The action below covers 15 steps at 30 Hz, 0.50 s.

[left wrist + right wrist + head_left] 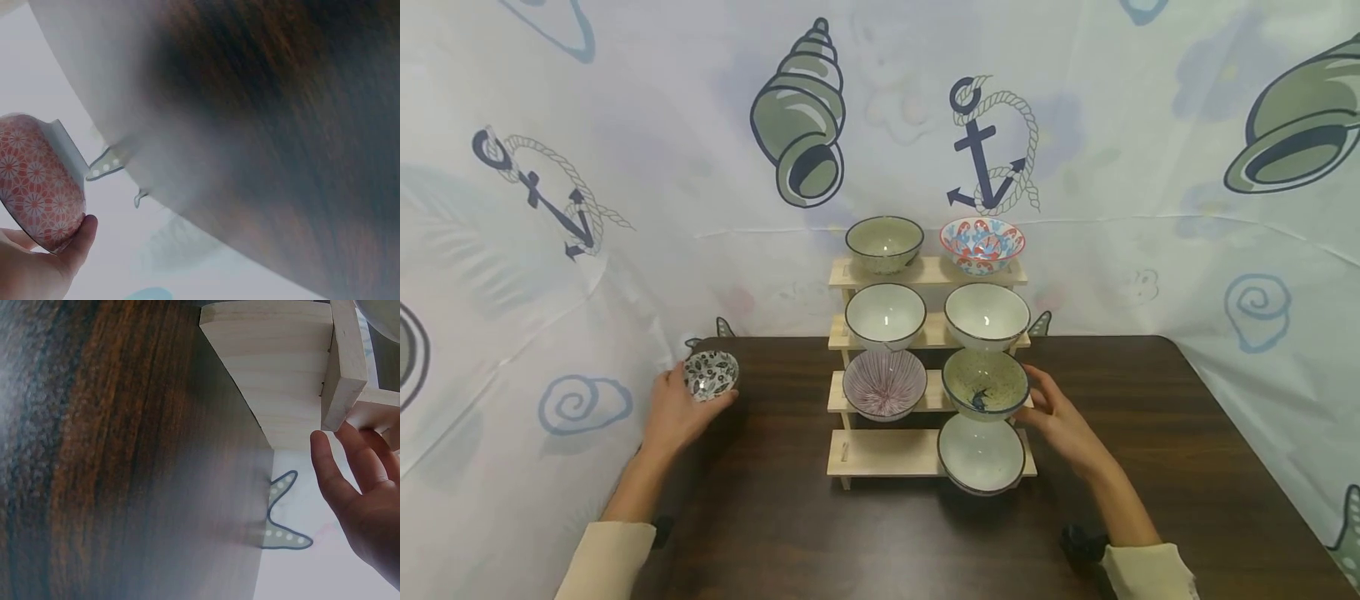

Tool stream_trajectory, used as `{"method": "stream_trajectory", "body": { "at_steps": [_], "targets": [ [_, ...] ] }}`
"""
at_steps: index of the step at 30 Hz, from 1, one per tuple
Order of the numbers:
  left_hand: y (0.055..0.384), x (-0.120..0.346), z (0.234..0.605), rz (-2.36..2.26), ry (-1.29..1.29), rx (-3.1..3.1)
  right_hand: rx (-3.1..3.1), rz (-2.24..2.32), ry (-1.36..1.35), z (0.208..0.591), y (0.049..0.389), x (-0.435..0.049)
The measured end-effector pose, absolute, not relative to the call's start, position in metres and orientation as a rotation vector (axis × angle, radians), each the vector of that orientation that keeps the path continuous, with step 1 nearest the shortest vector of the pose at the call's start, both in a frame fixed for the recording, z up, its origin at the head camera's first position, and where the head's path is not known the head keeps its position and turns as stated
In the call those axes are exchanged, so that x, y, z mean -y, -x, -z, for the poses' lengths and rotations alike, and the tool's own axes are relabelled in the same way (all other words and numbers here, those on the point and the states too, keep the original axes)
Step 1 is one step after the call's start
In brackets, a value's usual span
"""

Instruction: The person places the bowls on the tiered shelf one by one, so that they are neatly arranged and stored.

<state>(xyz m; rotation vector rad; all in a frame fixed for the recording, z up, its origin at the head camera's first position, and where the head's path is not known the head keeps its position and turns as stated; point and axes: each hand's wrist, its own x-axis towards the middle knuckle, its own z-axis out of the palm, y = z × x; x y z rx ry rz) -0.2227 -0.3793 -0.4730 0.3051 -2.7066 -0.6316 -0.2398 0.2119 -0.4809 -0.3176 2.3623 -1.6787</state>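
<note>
On the left, my left hand [673,417] grips the rim of a small bowl [711,374] with a black-and-white floral inside. In the left wrist view the bowl [40,181] shows a red flower-patterned outside, tipped on its side beyond the table edge. My right hand [1060,417] is at the right end of the wooden tiered rack [880,454], beside a speckled green bowl [985,379]. Its fairly straight fingers [359,453] are at a shelf end in the right wrist view; firm contact cannot be told.
Other bowls on the rack include a plain green one [883,242], a red-and-blue one [982,242], a purple-streaked one [884,383] and several white ones [982,454]. The dark wooden table [775,517] meets a patterned cloth [700,167] behind and at the sides.
</note>
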Motion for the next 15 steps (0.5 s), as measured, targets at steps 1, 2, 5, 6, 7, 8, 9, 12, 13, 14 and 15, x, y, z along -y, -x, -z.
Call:
{"method": "stream_trajectory", "body": {
  "at_steps": [1,2,5,6,7,8,9,12,13,14,15],
  "targets": [
    [0.221,0.379,0.472,0.633,-0.298,2.701,-2.363,1.681,0.315,0.481,0.240,-0.212],
    [0.220,0.379,0.470,0.636,-0.292,2.698,-2.363,1.682,0.317,0.481,0.240,-0.212],
    [0.214,0.376,0.465,0.638,-0.278,2.696,-2.369,1.686,0.322,0.480,0.240,-0.212],
    [0.212,0.375,0.463,0.634,-0.273,2.700,-2.372,1.683,0.325,0.480,0.240,-0.211],
    [0.210,0.373,0.462,0.633,-0.269,2.699,-2.374,1.685,0.324,0.479,0.240,-0.211],
    [0.209,0.372,0.460,0.633,-0.265,2.697,-2.375,1.681,0.325,0.479,0.240,-0.211],
    [0.206,0.370,0.458,0.629,-0.262,2.695,-2.378,1.677,0.324,0.479,0.239,-0.211],
    [0.200,0.366,0.452,0.618,-0.257,2.690,-2.378,1.675,0.322,0.479,0.239,-0.211],
    [0.198,0.364,0.450,0.617,-0.253,2.686,-2.376,1.677,0.323,0.479,0.239,-0.211],
    [0.197,0.362,0.448,0.615,-0.249,2.684,-2.375,1.678,0.325,0.479,0.239,-0.211],
    [0.195,0.361,0.446,0.608,-0.243,2.681,-2.372,1.682,0.326,0.479,0.239,-0.211]
  ]
}}
